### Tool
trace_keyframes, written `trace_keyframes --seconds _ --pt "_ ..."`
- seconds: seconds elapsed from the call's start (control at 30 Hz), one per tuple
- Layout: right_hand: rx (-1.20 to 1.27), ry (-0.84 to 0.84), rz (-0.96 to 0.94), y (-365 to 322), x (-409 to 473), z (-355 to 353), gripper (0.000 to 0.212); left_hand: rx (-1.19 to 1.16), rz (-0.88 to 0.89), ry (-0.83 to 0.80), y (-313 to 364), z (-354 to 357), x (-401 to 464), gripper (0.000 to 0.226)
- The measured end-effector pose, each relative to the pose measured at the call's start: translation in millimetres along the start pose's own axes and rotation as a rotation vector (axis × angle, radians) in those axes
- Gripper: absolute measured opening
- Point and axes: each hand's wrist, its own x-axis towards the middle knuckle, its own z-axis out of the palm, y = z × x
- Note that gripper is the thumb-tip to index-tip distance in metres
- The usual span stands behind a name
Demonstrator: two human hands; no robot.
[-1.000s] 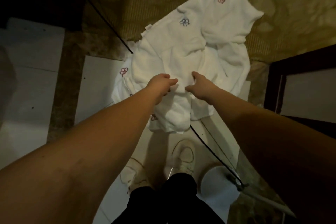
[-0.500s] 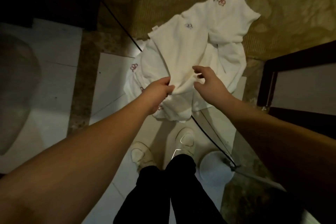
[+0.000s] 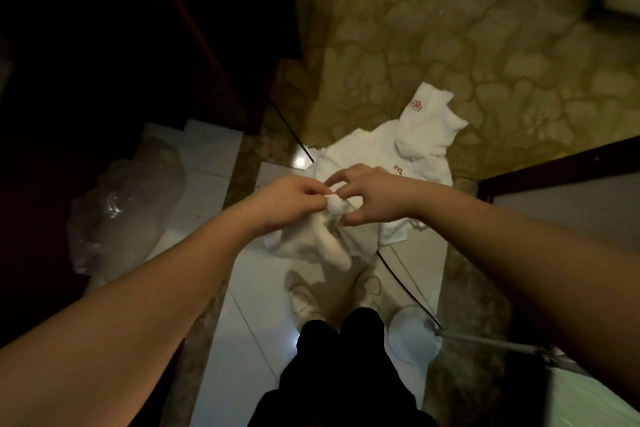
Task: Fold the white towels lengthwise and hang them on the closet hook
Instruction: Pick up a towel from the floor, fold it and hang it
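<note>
Lifting one white towel (image 3: 325, 236) clear of the towel pile (image 3: 412, 149) on the tiled floor (image 3: 249, 288), where it lay a second ago.
Left hand (image 3: 294, 198) pinches its corner; right hand (image 3: 374, 198), fingers curled, closes beside it. Folding can likely begin.

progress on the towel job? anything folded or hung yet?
Done: nothing visibly folded or hung; no hook in view. In hand: left hand and right hand pinch a corner of one lifted towel. Left: fold it, hang it, then the towel pile crumpled on the floor.
</note>
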Motion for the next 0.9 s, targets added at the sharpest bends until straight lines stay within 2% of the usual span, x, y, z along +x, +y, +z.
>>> trace_keyframes --seconds 0.13,0.23,0.3,0.37,0.5,0.63,0.7,0.8,0.9 --pt "0.076 0.074 0.002 -65.2 -30.2 -32.3 0.028 -0.056 0.078 0.059 28.7 -34.3 -71.7 0.015" --pt "0.227 0.172 0.052 -116.5 -58.6 -60.1 0.009 -0.048 0.139 0.145 47.6 -52.5 -126.5 0.009" --pt "0.296 0.222 0.049 -149.2 -79.9 -75.9 0.01 -0.037 0.143 0.192 59.7 -60.9 -163.3 0.008" --pt "0.32 0.253 0.007 -180.2 -101.7 -87.6 0.006 0.058 0.131 0.202 69.3 -66.7 -198.9 0.017" --pt "0.306 0.283 -0.079 -238.8 -147.2 -104.7 0.013 0.321 0.0 0.175 76.9 -67.6 -263.1 0.032" --pt "0.348 0.395 -0.094 -267.6 -196.0 -119.3 0.016 0.506 -0.164 0.232 61.0 -61.3 -323.1 0.032" --pt "0.356 0.448 -0.113 -275.0 -218.8 -119.8 0.011 0.407 -0.154 0.32 46.5 -55.6 -358.6 0.025" --pt "0.323 0.543 -0.145 -288.7 -250.3 -105.6 0.002 0.115 -0.011 0.539 35.6 -35.0 -421.3 0.016" --pt "0.29 0.605 -0.142 -300.7 -271.6 -93.0 0.01 -0.111 0.15 0.779 40.8 -17.4 -470.4 0.008"
